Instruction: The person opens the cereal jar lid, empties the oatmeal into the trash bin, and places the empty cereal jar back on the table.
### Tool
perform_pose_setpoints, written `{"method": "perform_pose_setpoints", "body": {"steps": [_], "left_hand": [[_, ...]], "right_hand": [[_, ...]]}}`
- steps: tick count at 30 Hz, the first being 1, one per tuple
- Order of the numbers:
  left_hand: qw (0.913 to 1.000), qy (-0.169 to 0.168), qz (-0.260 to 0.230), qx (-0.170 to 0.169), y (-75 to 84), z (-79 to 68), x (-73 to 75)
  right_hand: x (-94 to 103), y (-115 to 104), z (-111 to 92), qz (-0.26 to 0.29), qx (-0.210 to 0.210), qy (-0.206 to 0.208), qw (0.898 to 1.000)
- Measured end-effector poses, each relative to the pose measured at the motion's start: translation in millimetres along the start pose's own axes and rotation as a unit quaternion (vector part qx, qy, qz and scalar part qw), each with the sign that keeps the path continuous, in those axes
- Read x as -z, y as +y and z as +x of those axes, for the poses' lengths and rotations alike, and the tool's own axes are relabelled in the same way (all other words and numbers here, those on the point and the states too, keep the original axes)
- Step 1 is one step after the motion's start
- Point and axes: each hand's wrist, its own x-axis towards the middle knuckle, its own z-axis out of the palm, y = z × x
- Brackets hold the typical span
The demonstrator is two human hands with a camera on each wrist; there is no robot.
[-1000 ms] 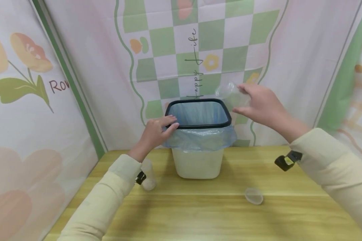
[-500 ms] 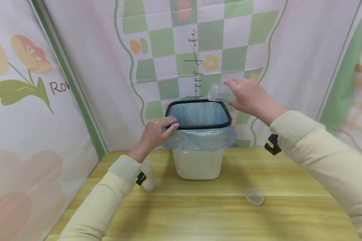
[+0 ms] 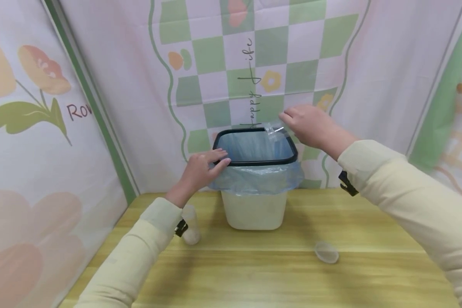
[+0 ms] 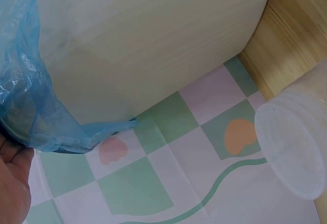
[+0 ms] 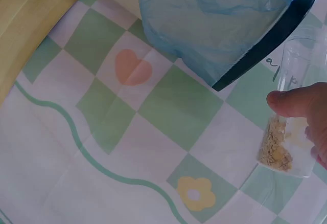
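My right hand (image 3: pixel 309 126) grips a clear plastic jar (image 5: pixel 286 147), its thumb across the side. The jar is tipped with its mouth (image 3: pixel 271 131) over the far right corner of the bin's opening. Tan flakes (image 5: pixel 275 150) lie in its bottom end in the right wrist view. My left hand (image 3: pixel 202 169) rests on the left front corner of the bin's black rim (image 3: pixel 262 162), fingers extended over the edge. The bin (image 3: pixel 256 209) is cream, lined with a blue plastic bag (image 3: pixel 258 179) folded down outside.
On the wooden table (image 3: pixel 254 273), a round translucent lid (image 3: pixel 326 252) lies at the right. A second jar (image 3: pixel 191 226) stands left of the bin, partly behind my left wrist, its pale lid (image 4: pixel 291 144) showing in the left wrist view. A checkered cloth (image 3: pixel 269 42) hangs behind the bin.
My right hand has moved left and turned over, bringing the jar from beside the bin to above its opening, mouth downward. The left hand stays on the rim.
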Motion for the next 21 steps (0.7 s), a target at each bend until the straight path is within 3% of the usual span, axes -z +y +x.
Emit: {"method": "perform_pose_setpoints", "body": {"steps": [21], "left_hand": [[1.0,0.001,-0.007,0.002,-0.5,0.3,-0.2]], "right_hand": [[0.0,-5.3,12.2,-0.103,0.082,-0.06,0.989]]}}
